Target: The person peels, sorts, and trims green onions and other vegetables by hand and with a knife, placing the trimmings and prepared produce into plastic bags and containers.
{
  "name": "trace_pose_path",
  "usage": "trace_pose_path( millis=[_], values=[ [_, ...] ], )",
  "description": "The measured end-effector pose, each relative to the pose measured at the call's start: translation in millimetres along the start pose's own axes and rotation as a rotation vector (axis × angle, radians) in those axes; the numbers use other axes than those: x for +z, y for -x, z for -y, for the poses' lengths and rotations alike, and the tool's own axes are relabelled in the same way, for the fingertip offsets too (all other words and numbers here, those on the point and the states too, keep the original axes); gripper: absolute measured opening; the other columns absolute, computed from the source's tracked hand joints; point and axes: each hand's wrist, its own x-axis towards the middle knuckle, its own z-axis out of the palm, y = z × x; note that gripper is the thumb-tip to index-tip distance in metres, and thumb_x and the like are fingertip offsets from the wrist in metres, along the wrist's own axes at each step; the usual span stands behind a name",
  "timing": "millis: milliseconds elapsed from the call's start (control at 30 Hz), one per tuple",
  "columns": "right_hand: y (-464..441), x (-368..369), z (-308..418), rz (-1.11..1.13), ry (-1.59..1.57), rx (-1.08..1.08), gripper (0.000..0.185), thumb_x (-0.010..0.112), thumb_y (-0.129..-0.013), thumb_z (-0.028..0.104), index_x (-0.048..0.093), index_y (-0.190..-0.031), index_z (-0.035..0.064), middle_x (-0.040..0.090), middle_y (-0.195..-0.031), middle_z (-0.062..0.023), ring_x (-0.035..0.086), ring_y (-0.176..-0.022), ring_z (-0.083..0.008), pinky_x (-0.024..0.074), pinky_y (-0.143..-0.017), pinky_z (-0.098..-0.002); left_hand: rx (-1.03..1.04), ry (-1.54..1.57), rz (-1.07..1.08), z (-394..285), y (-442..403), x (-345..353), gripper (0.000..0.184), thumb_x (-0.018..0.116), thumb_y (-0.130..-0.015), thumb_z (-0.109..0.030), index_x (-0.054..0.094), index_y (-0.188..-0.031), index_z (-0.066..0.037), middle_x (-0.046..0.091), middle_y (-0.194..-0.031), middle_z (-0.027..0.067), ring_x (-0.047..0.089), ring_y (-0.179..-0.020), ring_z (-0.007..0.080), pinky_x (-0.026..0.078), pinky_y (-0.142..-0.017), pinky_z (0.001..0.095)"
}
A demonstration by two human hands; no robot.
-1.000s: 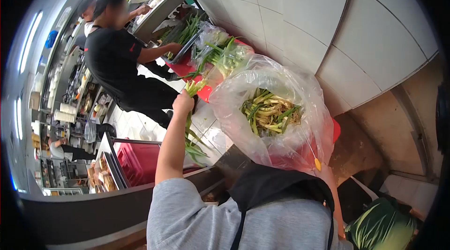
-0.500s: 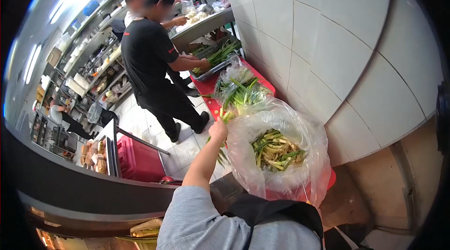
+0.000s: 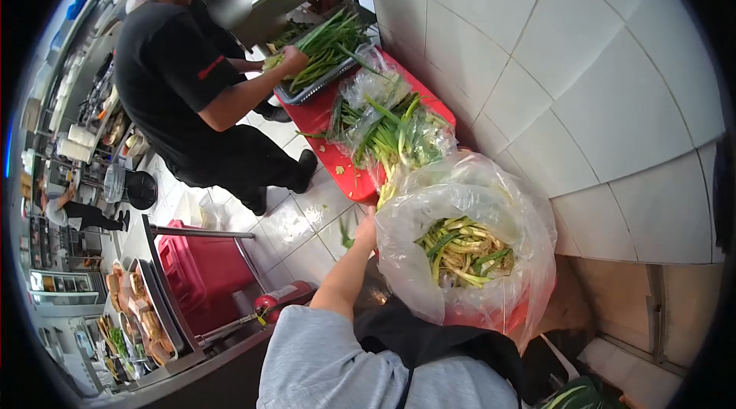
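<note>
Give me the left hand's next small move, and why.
Perhaps lift the left hand over the clear plastic bag: it appears to hold green onions that hang outside the bag, while the bag gapes open with more stalks inside.

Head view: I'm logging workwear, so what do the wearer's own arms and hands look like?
A plain, light grey short sleeve covers the left upper arm; the forearm is bare. The left hand shows no glove. The right hand is out of sight.

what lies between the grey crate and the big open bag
In the head view, green onions partly wrapped in plastic lie between them on the red table.
</note>
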Motion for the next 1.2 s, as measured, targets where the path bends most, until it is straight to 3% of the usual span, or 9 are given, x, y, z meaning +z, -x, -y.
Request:
trace_pose_path(
  millis=[67, 400, 433, 600, 667, 733, 867, 1033, 1200],
  values=[
    [0, 4, 9, 0.003, -0.01, 0.027, 0.037, 0.063, -0.078, 0.026, 0.053, -0.101, -0.0019, 0.058, -0.086, -0.0177, 0.058, -0.08, -0.0328, 0.0451, -0.07, -0.038, 0.008, 0.398, 0.012, 24, -34, 29, 0.056, 0.054, -0.079, -0.025, 0.025, -0.125, -0.01, 0.057, -0.101, 0.0282, 0.055, -0.098, 0.041, 0.044, -0.08, 0.0453],
    [44, -12, 42, 0.007, -0.337, 0.055, 0.033, 0.063, -0.079, 0.026, 0.055, -0.096, -0.0012, 0.058, -0.079, -0.0096, 0.058, -0.071, -0.024, 0.045, -0.064, -0.0327, 0.042, 0.529, -0.478, 24, -68, -71, 0.043, 0.054, -0.077, -0.011, 0.038, -0.118, -0.01, 0.06, -0.094, 0.0237, 0.058, -0.089, 0.04, 0.046, -0.074, 0.0433],
    [54, -31, 64, 0.097, -0.512, 0.084, 0.031, 0.062, -0.08, 0.027, 0.057, -0.092, -0.0008, 0.055, -0.076, -0.0044, 0.055, -0.068, -0.0158, 0.0438, -0.062, -0.0292, 0.015, 0.505, -0.479, 36, -67, -84, 0.044, 0.054, -0.077, -0.011, 0.038, -0.118, -0.011, 0.06, -0.094, 0.0236, 0.058, -0.089, 0.0404, 0.046, -0.074, 0.0439],
    [81, -141, 137, 0.565, -0.205, 0.363, 0.036, 0.06, -0.078, 0.022, 0.055, -0.108, 0.0042, 0.057, -0.103, -0.0132, 0.055, -0.09, -0.0264, 0.0463, -0.071, -0.0381, -0.113, 0.126, -0.39, 55, -35, -130, 0.045, 0.055, -0.078, -0.015, 0.037, -0.119, -0.013, 0.06, -0.092, 0.0234, 0.057, -0.088, 0.0417, 0.045, -0.074, 0.0476],
    [66, -151, 121, 0.526, -0.372, 0.076, 0.039, 0.063, -0.077, 0.027, 0.053, -0.099, -0.0032, 0.059, -0.073, -0.0206, 0.056, -0.062, -0.0335, 0.0463, -0.06, -0.0346, -0.119, 0.063, -0.345, 53, -33, -132, 0.045, 0.055, -0.078, -0.018, 0.036, -0.119, -0.013, 0.06, -0.091, 0.0236, 0.057, -0.086, 0.0419, 0.045, -0.073, 0.0498],
    [40, -164, 196, 0.373, -0.121, -0.052, 0.028, 0.059, -0.081, 0.025, 0.057, -0.091, -0.0004, 0.057, -0.076, -0.0092, 0.056, -0.067, -0.0211, 0.0438, -0.063, -0.0305, -0.113, 0.035, -0.334, 47, -34, -134, 0.045, 0.054, -0.078, -0.019, 0.036, -0.119, -0.013, 0.06, -0.091, 0.0233, 0.058, -0.084, 0.0418, 0.045, -0.072, 0.0499],
    [-34, -146, 321, 0.016, 0.367, -0.58, 0.035, 0.054, -0.084, 0.035, 0.058, -0.086, 0.0004, 0.058, -0.073, -0.0212, 0.058, -0.07, -0.0374, 0.045, -0.063, -0.0434, 0.009, -0.168, -0.319, 26, -43, -168, 0.043, 0.053, -0.076, -0.013, 0.038, -0.116, -0.011, 0.061, -0.087, 0.0225, 0.059, -0.081, 0.0403, 0.046, -0.069, 0.0504],
    [-114, -96, 424, 0.021, 0.767, -0.944, 0.037, 0.054, -0.082, 0.043, 0.06, -0.081, 0.0074, 0.062, -0.07, -0.0136, 0.062, -0.067, -0.0294, 0.0482, -0.059, -0.0407, 0.23, -0.506, -0.261, -25, -40, -226, 0.042, 0.054, -0.075, -0.015, 0.04, -0.114, -0.01, 0.062, -0.08, 0.0163, 0.062, -0.075, 0.0342, 0.049, -0.062, 0.0444],
    [-173, -47, 482, 0.078, 0.949, -0.968, 0.041, 0.052, -0.082, 0.046, 0.065, -0.084, 0.0065, 0.066, -0.084, -0.0096, 0.064, -0.079, -0.0254, 0.0501, -0.066, -0.0366, 0.458, -0.678, -0.248, -81, -20, -261, 0.028, 0.052, -0.076, -0.013, 0.045, -0.103, -0.008, 0.062, -0.075, 0.0131, 0.063, -0.069, 0.0316, 0.049, -0.057, 0.0415]
  ],
)
